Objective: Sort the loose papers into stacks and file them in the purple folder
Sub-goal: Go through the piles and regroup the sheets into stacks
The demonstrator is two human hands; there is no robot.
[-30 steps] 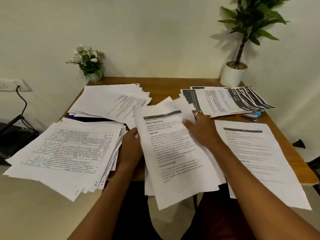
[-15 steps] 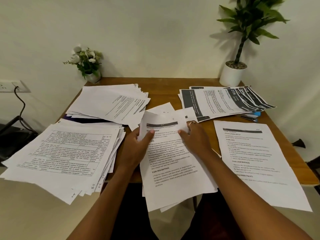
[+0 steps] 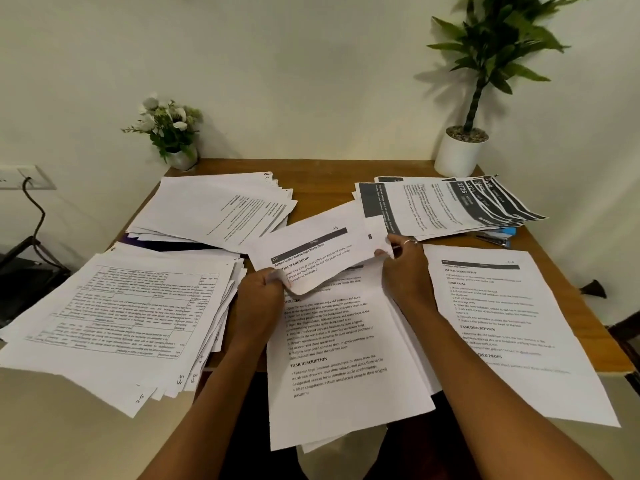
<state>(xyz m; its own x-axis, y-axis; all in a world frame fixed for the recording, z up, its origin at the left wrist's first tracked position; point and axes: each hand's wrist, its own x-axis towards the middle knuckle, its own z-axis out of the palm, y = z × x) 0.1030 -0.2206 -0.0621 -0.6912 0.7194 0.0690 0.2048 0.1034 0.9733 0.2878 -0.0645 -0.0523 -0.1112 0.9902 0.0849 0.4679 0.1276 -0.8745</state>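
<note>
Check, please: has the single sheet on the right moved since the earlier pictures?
No. The single sheet keeps its place against the table's right edge, its near end overhanging as before.

Warm, fairly dim indoor light, soft, coming from my side of the room. The tall plant (image 3: pixel 491 46) throws a blurry shadow on the wall (image 3: pixel 277 64) to its left, and the flower pot (image 3: pixel 169 129) throws a fainter one to its right. White paper holds detail. Wide-angle bend: table (image 3: pixel 329 171) edges splay and the corners stretch. Headings on the curled sheet (image 3: pixel 311 251) I hold are readable. Print on the left stack (image 3: pixel 121 306) and the right sheet (image 3: pixel 502 323) is soft, with compression smear.
</note>
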